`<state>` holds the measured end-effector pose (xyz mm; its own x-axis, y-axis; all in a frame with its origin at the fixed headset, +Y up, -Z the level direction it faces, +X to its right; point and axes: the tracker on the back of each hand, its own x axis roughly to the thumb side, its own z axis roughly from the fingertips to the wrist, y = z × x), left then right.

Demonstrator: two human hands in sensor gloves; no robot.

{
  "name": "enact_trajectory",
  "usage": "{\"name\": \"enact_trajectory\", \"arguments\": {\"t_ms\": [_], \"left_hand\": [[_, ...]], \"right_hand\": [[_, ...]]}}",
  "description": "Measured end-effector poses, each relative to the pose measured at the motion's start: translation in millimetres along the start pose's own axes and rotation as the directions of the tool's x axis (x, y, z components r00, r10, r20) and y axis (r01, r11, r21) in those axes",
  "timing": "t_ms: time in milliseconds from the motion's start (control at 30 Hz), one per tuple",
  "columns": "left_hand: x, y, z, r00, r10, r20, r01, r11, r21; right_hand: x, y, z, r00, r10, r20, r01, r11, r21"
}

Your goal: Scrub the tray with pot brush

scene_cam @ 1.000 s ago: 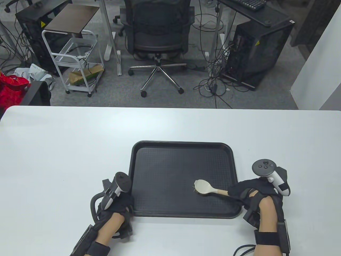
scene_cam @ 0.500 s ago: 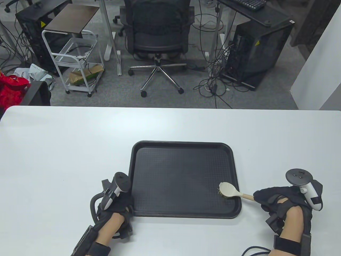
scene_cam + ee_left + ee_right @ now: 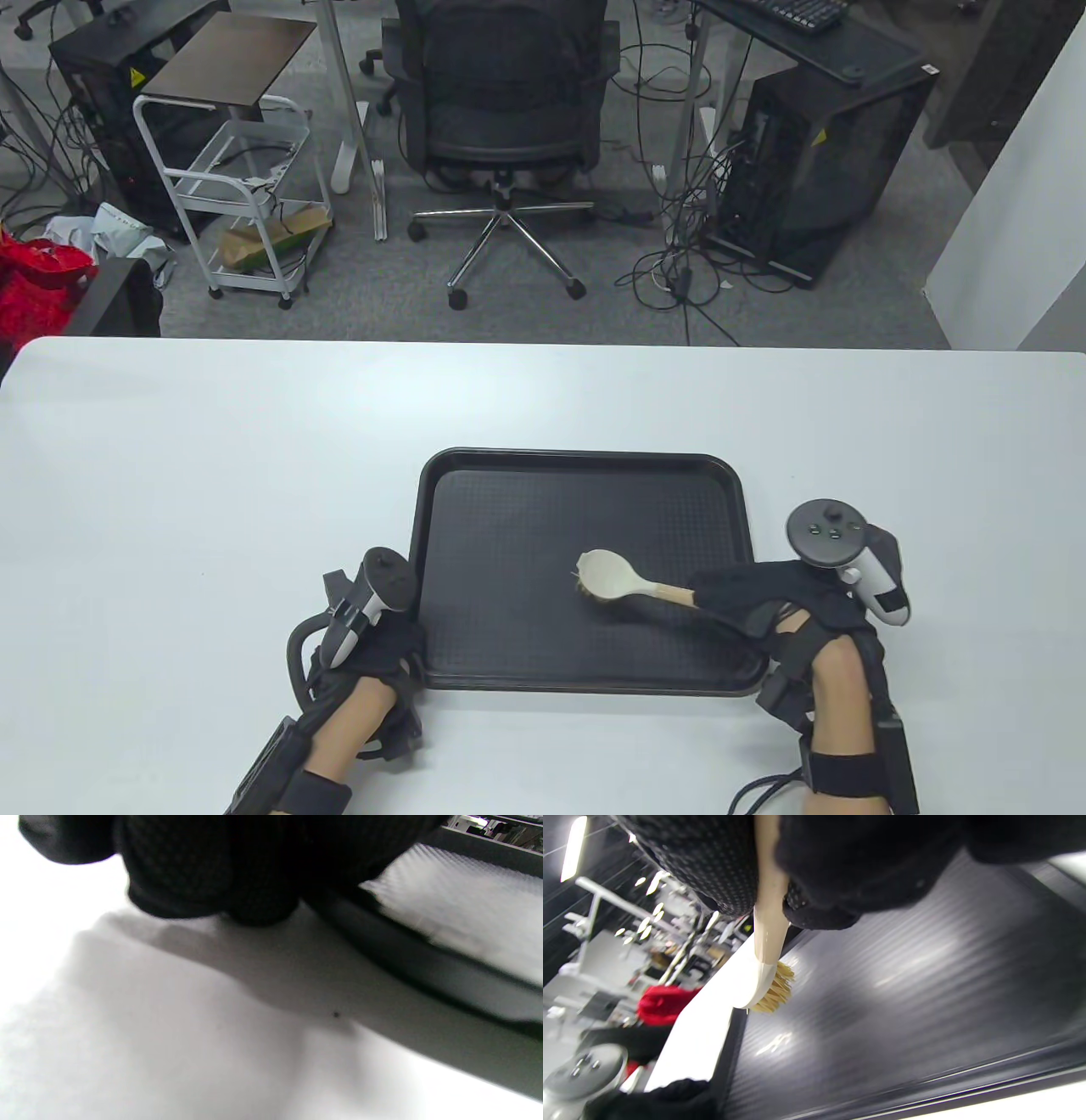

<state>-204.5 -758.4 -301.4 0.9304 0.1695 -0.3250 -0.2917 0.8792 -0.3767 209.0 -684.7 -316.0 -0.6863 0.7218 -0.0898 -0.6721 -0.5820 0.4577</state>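
A black textured tray (image 3: 526,518) lies on the white table (image 3: 212,475). My right hand (image 3: 747,598) grips the wooden handle of a pot brush (image 3: 615,579), whose white head with tan bristles presses on the tray's middle. The right wrist view shows the brush (image 3: 768,980) bristles down on the tray floor (image 3: 903,984). My left hand (image 3: 382,649) rests at the tray's near left corner, fingers against its rim; the left wrist view shows the gloved fingers (image 3: 212,878) on the table beside the tray edge (image 3: 424,959).
The table's far edge runs across the middle of the table view. Beyond it stand an office chair (image 3: 501,102), a white cart (image 3: 237,187) and a computer tower (image 3: 814,170) on the floor.
My right hand swept the brush right to the tray's near right corner, then back left to the tray's middle. My left hand has stayed at the near left corner.
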Motion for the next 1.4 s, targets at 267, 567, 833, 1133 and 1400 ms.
{"name": "enact_trajectory", "arguments": {"t_ms": [267, 567, 833, 1133, 1400], "left_hand": [[0, 0, 0, 1.0, 0.001, 0.002, -0.001, 1.0, 0.0], [0, 0, 0, 1.0, 0.0, 0.003, 0.0, 1.0, 0.001], [0, 0, -1, 1.0, 0.0, 0.003, 0.0, 1.0, 0.0], [-1, -1, -1, 1.0, 0.001, 0.004, -0.001, 1.0, 0.001], [-1, -1, -1, 1.0, 0.002, 0.004, -0.002, 1.0, 0.001]], "right_hand": [[47, 72, -31, 0.997, 0.055, 0.055, -0.053, 0.998, -0.026], [62, 114, -46, 0.991, 0.092, 0.101, -0.091, 0.996, -0.023], [66, 132, -55, 0.987, 0.119, 0.104, -0.121, 0.993, 0.013], [56, 109, -49, 0.986, 0.167, 0.027, -0.167, 0.986, 0.028], [39, 80, -41, 0.982, 0.187, -0.041, -0.183, 0.98, 0.081]]}}
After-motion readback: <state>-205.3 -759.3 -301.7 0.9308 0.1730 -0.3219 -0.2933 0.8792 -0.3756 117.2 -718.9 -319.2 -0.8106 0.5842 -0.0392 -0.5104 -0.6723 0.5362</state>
